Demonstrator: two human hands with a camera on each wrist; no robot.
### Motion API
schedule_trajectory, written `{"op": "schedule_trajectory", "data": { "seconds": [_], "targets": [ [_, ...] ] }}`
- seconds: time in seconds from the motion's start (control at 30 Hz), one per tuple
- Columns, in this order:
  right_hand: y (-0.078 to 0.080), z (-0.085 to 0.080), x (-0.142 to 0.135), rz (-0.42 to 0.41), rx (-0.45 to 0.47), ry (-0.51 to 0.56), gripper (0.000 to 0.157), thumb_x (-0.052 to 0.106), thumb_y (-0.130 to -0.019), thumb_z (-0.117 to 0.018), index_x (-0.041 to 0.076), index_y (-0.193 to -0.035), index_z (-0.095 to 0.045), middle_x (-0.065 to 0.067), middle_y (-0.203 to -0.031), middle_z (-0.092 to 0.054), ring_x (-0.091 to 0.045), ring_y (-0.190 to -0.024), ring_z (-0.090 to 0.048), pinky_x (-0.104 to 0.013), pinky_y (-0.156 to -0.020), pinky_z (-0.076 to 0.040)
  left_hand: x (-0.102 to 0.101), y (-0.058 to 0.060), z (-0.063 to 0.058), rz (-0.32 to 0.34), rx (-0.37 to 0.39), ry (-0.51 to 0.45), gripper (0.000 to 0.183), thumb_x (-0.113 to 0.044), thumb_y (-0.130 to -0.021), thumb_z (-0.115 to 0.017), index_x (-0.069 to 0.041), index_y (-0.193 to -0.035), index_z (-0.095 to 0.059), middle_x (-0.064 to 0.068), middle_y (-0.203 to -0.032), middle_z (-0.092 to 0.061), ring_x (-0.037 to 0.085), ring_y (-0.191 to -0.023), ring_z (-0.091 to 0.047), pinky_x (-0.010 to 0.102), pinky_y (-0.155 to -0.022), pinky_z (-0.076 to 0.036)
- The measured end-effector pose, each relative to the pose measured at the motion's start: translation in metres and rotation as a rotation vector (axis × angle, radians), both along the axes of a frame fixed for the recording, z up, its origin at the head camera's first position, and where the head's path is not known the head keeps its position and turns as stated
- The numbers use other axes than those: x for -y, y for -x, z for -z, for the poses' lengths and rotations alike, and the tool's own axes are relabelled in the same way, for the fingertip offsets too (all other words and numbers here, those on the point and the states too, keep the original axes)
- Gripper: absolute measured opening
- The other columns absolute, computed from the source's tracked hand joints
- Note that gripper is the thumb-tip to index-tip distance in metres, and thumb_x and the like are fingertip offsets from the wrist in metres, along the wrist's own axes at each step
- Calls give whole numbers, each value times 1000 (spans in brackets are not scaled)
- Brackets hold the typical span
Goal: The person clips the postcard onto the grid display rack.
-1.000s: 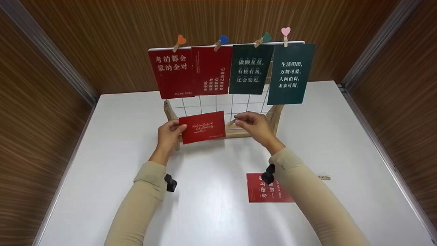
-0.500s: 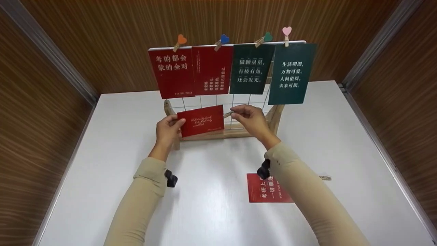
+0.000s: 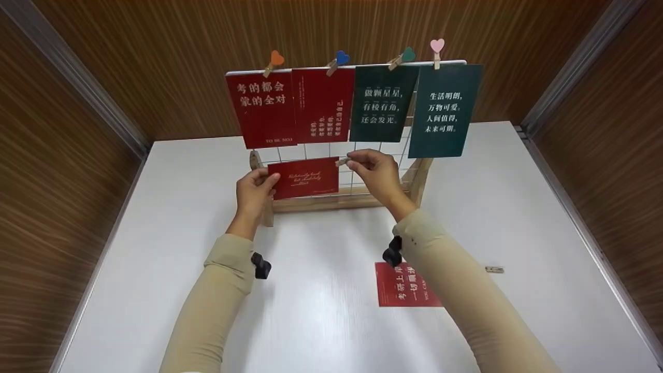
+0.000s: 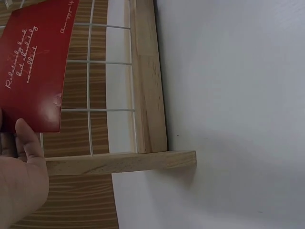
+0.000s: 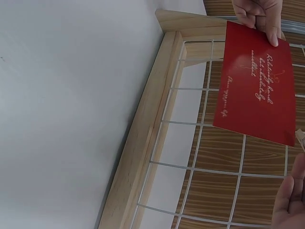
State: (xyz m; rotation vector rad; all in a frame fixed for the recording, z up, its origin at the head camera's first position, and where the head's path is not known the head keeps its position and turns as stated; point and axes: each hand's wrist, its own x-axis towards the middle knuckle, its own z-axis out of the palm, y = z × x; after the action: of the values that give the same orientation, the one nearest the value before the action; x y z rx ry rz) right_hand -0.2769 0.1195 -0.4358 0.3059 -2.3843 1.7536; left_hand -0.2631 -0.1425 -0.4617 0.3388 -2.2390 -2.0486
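Note:
My left hand (image 3: 253, 194) pinches the left edge of a red card (image 3: 305, 178) with white script, thumb in front. The card is held sideways before the lower part of a white wire grid (image 4: 89, 62) in a wooden stand (image 3: 311, 204). At the card's upper right corner, my right hand (image 3: 377, 173) pinches a small wooden clothespin (image 3: 342, 161) between thumb and fingertips. In the right wrist view the clothespin (image 5: 300, 137) shows at the card's corner; whether it bites the card or the wire I cannot tell.
Two red cards (image 3: 267, 119) and two green cards (image 3: 443, 114) hang from the grid's top bar on heart-topped clothespins (image 3: 276, 59). Another red card (image 3: 388, 290) lies on the white table (image 3: 311, 321), partly under the right forearm. A loose clothespin (image 3: 494, 269) lies to its right.
Both hands have risen along the grid. The left has lifted the red card and levelled it; the right has moved left and up, bringing the clothespin to the card's upper right corner.

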Motion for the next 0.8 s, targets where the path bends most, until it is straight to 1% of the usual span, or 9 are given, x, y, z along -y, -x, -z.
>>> {"op": "schedule_trajectory", "data": {
  "seconds": [0.1, 0.23, 0.47, 0.57, 0.8],
  "targets": [
    [1, -3, 2, 11, -2, 6, 20, 11, -88, -68, 2, -106, -70, -5, -98, -69, -13, -86, -64, -24, -78, -51, 0, 0, -1, -9, -1, -16, 31, -16, -90, -65, 1, -116, -61, 14, -114, -63, 18, -98, -59, 28, -81, -51],
    [3, -6, 5, 26, 1, 17, 19, 12, -89, -68, 3, -105, -70, -4, -98, -69, -13, -85, -65, -25, -77, -52, -1, 1, -2, -14, 7, -1, 32, -17, -91, -65, 1, -117, -59, 14, -115, -62, 18, -99, -59, 27, -81, -50],
    [7, -9, 9, 62, -25, 20, 18, 10, -89, -67, -1, -104, -70, -6, -96, -70, -14, -83, -64, -25, -77, -51, -3, 3, -2, -36, 17, 22, 31, -16, -90, -66, 2, -115, -59, 16, -113, -63, 18, -90, -58, 23, -75, -50],
    [7, -10, 11, 78, -26, 19, 18, 10, -89, -67, -1, -103, -70, -7, -96, -70, -14, -83, -65, -25, -78, -51, -3, 2, -2, -38, 24, 26, 32, -16, -91, -66, 2, -116, -59, 16, -114, -63, 17, -90, -58, 23, -74, -49],
    [7, -10, 13, 104, -28, 7, 17, 10, -89, -67, 0, -103, -71, -6, -94, -71, -14, -82, -65, -26, -77, -50, -3, 3, -3, -37, 20, 21, 32, -14, -91, -65, 4, -117, -59, 17, -115, -62, 19, -96, -59, 25, -80, -50]
  ]
}}
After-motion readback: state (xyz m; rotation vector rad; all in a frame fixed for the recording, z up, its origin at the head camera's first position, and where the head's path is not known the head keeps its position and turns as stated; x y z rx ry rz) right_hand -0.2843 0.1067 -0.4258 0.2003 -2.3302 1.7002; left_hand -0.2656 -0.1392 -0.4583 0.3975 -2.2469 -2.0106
